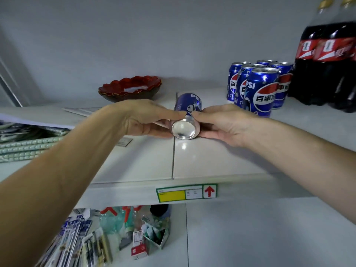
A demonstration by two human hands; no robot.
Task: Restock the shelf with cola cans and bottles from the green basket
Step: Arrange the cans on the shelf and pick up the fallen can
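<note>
Head view: both hands hold one blue cola can [187, 116] on its side over the white shelf [221, 160], silver base toward the camera. Left hand [142, 118] and right hand [221, 122] pinch it from either side. Upright cans [260, 89] and dark cola bottles [327, 70] stand to the right, a red bowl [130, 89] behind

The tipped blue can [187, 118] is metal: its bare base is polished silver and mirror-bright, its printed wall glossy. The standing cans [260, 87] share that shiny printed finish with bright metal rims. The cola bottles [325, 64] are clear, glossy plastic with slick red labels. The shelf [212, 158] is smooth, pale and faintly reflective. The red bowl [131, 88] looks lacquer-glossy. The price tag [186, 193] is matt paper.
</note>
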